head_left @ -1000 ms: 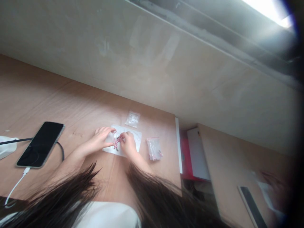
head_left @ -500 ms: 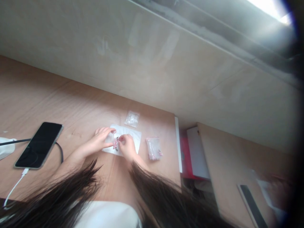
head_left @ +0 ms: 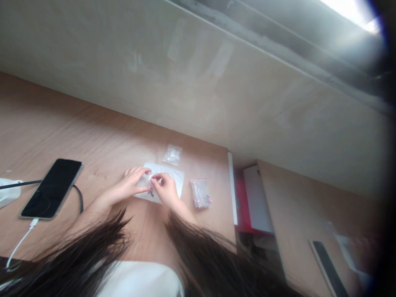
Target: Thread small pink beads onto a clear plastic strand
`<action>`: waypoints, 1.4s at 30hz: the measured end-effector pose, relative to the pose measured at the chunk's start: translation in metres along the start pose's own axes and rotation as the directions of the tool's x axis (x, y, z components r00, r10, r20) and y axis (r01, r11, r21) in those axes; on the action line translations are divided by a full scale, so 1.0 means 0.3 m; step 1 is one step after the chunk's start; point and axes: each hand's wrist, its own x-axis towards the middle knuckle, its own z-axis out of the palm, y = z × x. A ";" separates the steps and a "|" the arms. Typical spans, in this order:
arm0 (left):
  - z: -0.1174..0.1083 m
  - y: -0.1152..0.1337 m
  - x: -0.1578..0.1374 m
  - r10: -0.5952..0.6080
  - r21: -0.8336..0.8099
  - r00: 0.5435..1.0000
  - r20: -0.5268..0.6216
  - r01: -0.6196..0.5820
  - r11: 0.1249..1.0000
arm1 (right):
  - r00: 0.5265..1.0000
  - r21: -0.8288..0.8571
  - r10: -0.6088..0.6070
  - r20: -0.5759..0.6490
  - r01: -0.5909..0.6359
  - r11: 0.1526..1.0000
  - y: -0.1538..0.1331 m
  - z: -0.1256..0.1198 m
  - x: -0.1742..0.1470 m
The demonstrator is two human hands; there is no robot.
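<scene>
between the half-spread left hand (head_left: 135, 181) and the nearly pinched right hand (head_left: 152, 178) are small pinkish pieces (head_left: 150, 190), over a white sheet (head_left: 173, 172); whether either grips them, i cannot tell.

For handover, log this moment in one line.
left hand: open, beside pink pieces; right hand: at pink pieces; beneath: white sheet; nearby: clear bags

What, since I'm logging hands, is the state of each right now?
Left hand: open around the pink beads; any hold unclear.
Right hand: pinched closed; can't tell what's held.
</scene>
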 end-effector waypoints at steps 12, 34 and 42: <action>-0.027 -0.012 -0.016 -0.024 -0.006 0.999 -0.028 0.024 1.000 | 0.999 -0.252 0.020 0.039 -0.009 0.968 0.027 0.042 0.043; -0.020 -0.005 -0.009 -0.025 -0.012 1.000 -0.003 0.025 1.000 | 0.993 -0.330 0.106 -0.056 -0.119 0.937 0.061 -0.020 0.023; -0.034 0.009 -0.008 -0.054 -0.005 0.998 0.029 0.054 0.999 | 0.997 -0.345 -0.069 0.044 0.080 0.935 0.032 0.025 0.012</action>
